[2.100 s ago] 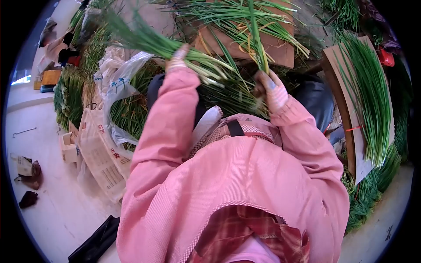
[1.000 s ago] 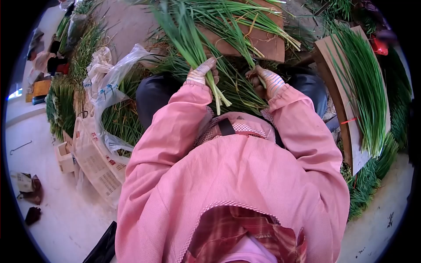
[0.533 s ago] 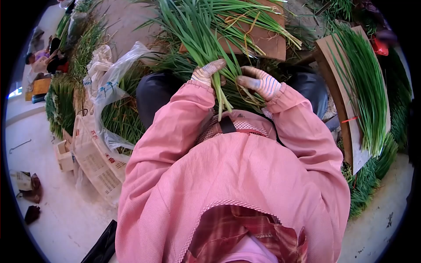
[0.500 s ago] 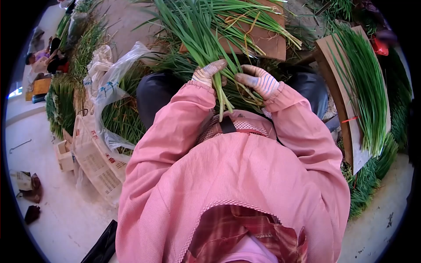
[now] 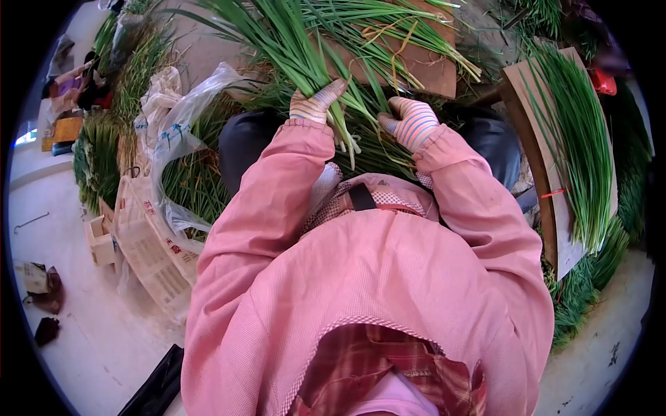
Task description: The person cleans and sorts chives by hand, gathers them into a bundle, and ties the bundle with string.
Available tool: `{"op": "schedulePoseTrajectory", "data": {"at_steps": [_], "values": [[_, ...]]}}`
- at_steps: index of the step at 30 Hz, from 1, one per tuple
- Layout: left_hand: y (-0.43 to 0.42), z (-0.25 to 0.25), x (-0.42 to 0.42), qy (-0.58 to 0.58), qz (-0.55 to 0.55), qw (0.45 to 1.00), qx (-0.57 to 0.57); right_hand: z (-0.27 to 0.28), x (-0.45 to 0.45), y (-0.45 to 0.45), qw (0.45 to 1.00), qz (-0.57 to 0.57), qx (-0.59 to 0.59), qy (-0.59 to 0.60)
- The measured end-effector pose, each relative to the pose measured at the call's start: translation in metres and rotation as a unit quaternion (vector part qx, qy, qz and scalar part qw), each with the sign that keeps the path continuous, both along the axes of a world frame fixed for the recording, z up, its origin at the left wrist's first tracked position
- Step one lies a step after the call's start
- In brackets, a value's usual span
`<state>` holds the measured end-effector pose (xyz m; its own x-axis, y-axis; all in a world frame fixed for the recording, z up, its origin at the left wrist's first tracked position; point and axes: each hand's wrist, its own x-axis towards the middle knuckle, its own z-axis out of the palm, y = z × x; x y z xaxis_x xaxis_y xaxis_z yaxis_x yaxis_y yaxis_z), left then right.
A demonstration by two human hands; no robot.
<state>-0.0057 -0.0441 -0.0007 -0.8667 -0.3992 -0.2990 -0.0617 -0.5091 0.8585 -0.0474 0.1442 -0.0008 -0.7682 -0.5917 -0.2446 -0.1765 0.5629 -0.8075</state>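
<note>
My left hand (image 5: 318, 101), in a striped glove, is closed round a bunch of long green stalks (image 5: 284, 52), their pale ends pointing down toward my lap. To its right, my right hand (image 5: 409, 122), also gloved, has its thumb and fingers pressed together at the tip of a stalk; what it grips is too small to make out. More green stalks (image 5: 388, 59) with yellowed leaves lie on a brown board (image 5: 438, 75) beyond my hands. Loose stalks also cover the space between my knees.
On the right, a tilted board (image 5: 548, 177) bears a long bundle of green stalks (image 5: 579, 149). A clear plastic bag (image 5: 170, 149) and a printed sack (image 5: 149, 239) are on the left. Another person (image 5: 66, 97) is at the far upper left. A metal hook (image 5: 31, 222) lies on the pale floor.
My left hand has moved slightly left and up with its bunch, whose leaves now fan farther left. My right hand has come up a little, away from the bunch.
</note>
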Motion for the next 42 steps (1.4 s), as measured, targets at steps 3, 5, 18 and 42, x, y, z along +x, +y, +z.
{"op": "schedulePoseTrajectory", "data": {"at_steps": [3,5,18,42], "values": [[0.002,0.0,0.004,0.004,0.001,1.0,-0.021,0.001,-0.001,0.009,0.995,0.031,0.067,0.063],[0.007,0.003,0.004,-0.01,-0.001,0.998,-0.066,0.004,0.001,0.013,0.992,0.039,0.067,0.095],[-0.113,0.033,-0.028,-0.07,-0.11,0.949,-0.288,-0.039,0.016,0.046,0.87,0.229,0.434,-0.051],[0.036,-0.016,-0.03,-0.297,-0.02,0.955,-0.007,-0.011,0.004,0.011,0.935,-0.03,-0.15,-0.321]]}}
